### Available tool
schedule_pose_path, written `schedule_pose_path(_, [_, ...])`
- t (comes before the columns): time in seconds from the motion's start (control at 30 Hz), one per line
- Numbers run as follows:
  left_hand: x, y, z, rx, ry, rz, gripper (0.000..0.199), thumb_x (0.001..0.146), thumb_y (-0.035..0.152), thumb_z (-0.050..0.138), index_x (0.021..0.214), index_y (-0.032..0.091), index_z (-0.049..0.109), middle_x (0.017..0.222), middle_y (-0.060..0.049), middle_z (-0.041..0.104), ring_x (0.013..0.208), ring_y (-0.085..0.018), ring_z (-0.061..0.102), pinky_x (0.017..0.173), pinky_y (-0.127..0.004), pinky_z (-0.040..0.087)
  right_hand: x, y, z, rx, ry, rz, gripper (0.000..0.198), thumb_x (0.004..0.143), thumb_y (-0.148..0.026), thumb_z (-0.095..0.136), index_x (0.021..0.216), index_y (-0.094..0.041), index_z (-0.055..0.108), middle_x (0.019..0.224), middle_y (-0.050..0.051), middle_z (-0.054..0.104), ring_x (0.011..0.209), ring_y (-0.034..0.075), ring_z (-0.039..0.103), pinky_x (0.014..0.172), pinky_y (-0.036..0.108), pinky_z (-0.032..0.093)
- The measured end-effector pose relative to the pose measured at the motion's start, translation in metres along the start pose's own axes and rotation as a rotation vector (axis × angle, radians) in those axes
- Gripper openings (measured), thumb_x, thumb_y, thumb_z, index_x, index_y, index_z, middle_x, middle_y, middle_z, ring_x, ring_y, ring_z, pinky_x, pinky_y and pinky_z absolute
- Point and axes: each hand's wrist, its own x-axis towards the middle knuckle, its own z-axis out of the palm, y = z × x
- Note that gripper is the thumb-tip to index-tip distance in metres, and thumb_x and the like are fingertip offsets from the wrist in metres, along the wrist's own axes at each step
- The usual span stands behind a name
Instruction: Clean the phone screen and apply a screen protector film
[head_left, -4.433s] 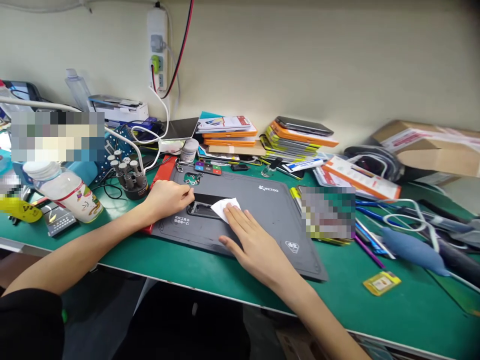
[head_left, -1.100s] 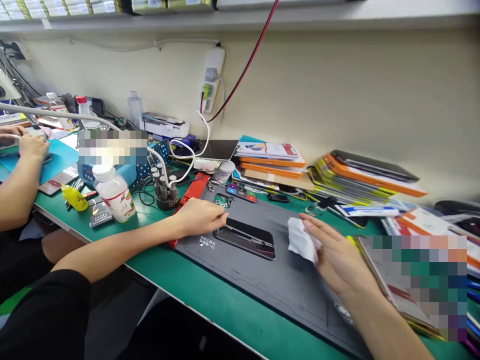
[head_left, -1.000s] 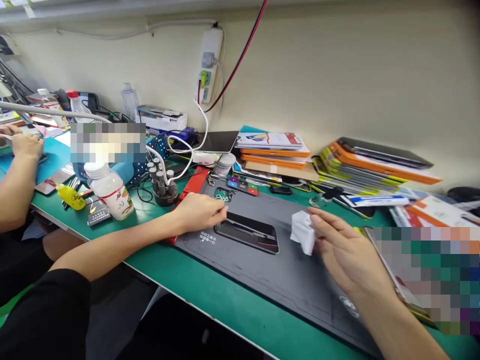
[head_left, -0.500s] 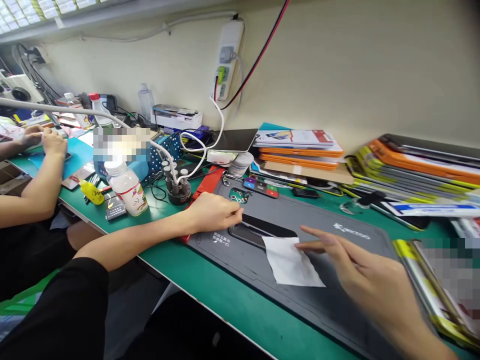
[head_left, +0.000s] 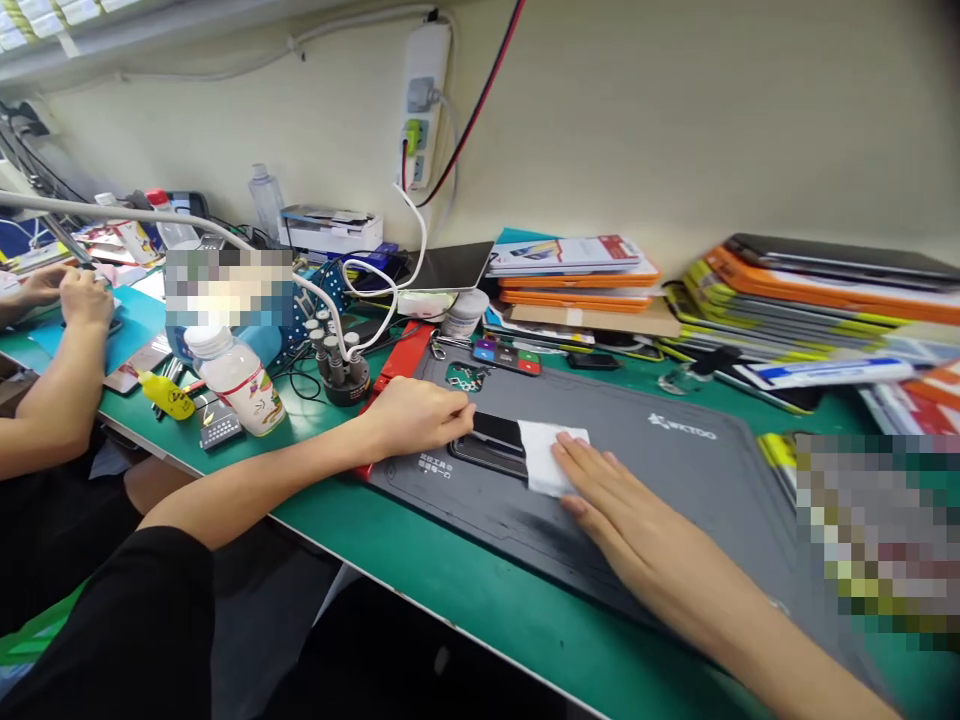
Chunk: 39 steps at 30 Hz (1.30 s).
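Note:
On the grey work mat (head_left: 637, 455) lies a dark phone body (head_left: 480, 458) with a rounded frame. A glossy black phone screen (head_left: 499, 428) is tilted along its far side. My left hand (head_left: 420, 415) is closed, its thumb and fingertips pinching the screen's left end. A white tissue (head_left: 541, 455) covers the right part of the screen and phone. Flat on the tissue lie the stretched fingers of my right hand (head_left: 615, 495), pressing it from above. What lies under the tissue is hidden.
Behind the mat stand stacked orange and white boxes (head_left: 577, 285) and yellow-edged panels (head_left: 817, 300). A white-capped bottle (head_left: 236, 385), a yellow squeeze bottle (head_left: 166, 395) and a screwdriver stand (head_left: 341, 375) are on the left. Another person's hands (head_left: 82, 295) work farther left.
My right hand has moved left and flattened onto the tissue, carrying it from the phone's near right side up over its right end. My left hand keeps its grip. The camera view has shifted slightly.

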Motion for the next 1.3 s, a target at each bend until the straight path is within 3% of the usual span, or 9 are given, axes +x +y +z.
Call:
schedule_pose_path(0.1, [0.001,0.001,-0.003,0.020,0.005,-0.019,0.043,0.107,0.037,0.042,0.077,0.019,0.066,0.080,-0.007,0.078,0.075,-0.021,0.073,0.057,-0.030,0.026,0.007,-0.005,-0.002,-0.017,-0.031,0.054,0.069,0.111,-0.055,0.033,0.171,-0.022,0.030,0.176,0.007,0.031,0.160,0.033,0.035,0.131,0.059,0.035])
schedule_pose_path(0.3, [0.004,0.001,-0.002,0.043,-0.026,0.004,0.042,0.107,0.037,0.042,0.081,0.018,0.069,0.082,-0.006,0.078,0.078,-0.021,0.074,0.057,-0.030,0.025,-0.020,-0.024,-0.003,-0.098,0.006,0.040,0.075,0.110,-0.057,0.037,0.175,-0.024,0.016,0.177,0.009,0.029,0.161,0.035,0.034,0.130,0.060,0.035])
schedule_pose_path(0.5, [0.006,-0.005,-0.002,0.039,0.105,0.056,0.040,0.106,0.036,0.045,0.078,0.018,0.068,0.077,-0.007,0.076,0.072,-0.019,0.070,0.059,-0.030,0.030,0.011,-0.022,-0.019,-0.012,-0.083,0.099,0.076,0.111,-0.059,0.036,0.174,-0.020,0.019,0.176,0.013,0.027,0.162,0.032,0.029,0.133,0.057,0.031])
schedule_pose_path(0.67, [0.010,-0.007,-0.001,0.056,0.140,0.053,0.044,0.106,0.037,0.043,0.072,0.019,0.065,0.070,-0.005,0.072,0.065,-0.018,0.065,0.058,-0.031,0.024,-0.007,-0.038,-0.024,-0.043,-0.051,0.068,0.079,0.111,-0.057,0.041,0.175,-0.023,0.009,0.178,0.012,0.022,0.164,0.031,0.024,0.133,0.058,0.030])
schedule_pose_path(0.77, [0.010,-0.007,-0.001,0.079,0.132,0.070,0.044,0.105,0.037,0.043,0.072,0.019,0.064,0.070,-0.005,0.073,0.065,-0.018,0.065,0.057,-0.031,0.021,-0.011,-0.038,-0.026,-0.027,-0.063,0.057,0.074,0.112,-0.054,0.038,0.175,-0.023,0.015,0.178,0.012,0.024,0.164,0.029,0.026,0.134,0.057,0.030])
schedule_pose_path(0.93, [0.011,-0.008,-0.004,0.097,0.115,0.067,0.044,0.105,0.039,0.043,0.070,0.019,0.063,0.070,-0.005,0.072,0.065,-0.019,0.065,0.059,-0.032,0.022,0.021,-0.030,-0.026,0.007,-0.082,0.134,0.079,0.110,-0.063,0.035,0.170,-0.012,0.031,0.175,0.019,0.028,0.164,0.032,0.026,0.134,0.059,0.027])
schedule_pose_path(1.17, [0.013,-0.013,-0.005,0.101,0.085,0.101,0.045,0.105,0.042,0.038,0.071,0.021,0.058,0.070,-0.005,0.070,0.067,-0.020,0.065,0.058,-0.031,0.019,0.002,-0.055,-0.032,-0.012,-0.058,0.119,0.084,0.108,-0.065,0.041,0.172,-0.012,0.025,0.176,0.019,0.026,0.165,0.031,0.023,0.135,0.055,0.028])
schedule_pose_path(1.3, [0.014,-0.015,-0.006,0.104,0.088,0.094,0.045,0.104,0.044,0.038,0.069,0.022,0.055,0.068,-0.005,0.068,0.068,-0.022,0.064,0.058,-0.032,0.021,0.023,-0.047,-0.033,-0.014,-0.094,0.157,0.088,0.108,-0.070,0.035,0.170,-0.007,0.028,0.176,0.021,0.025,0.166,0.030,0.020,0.136,0.053,0.023])
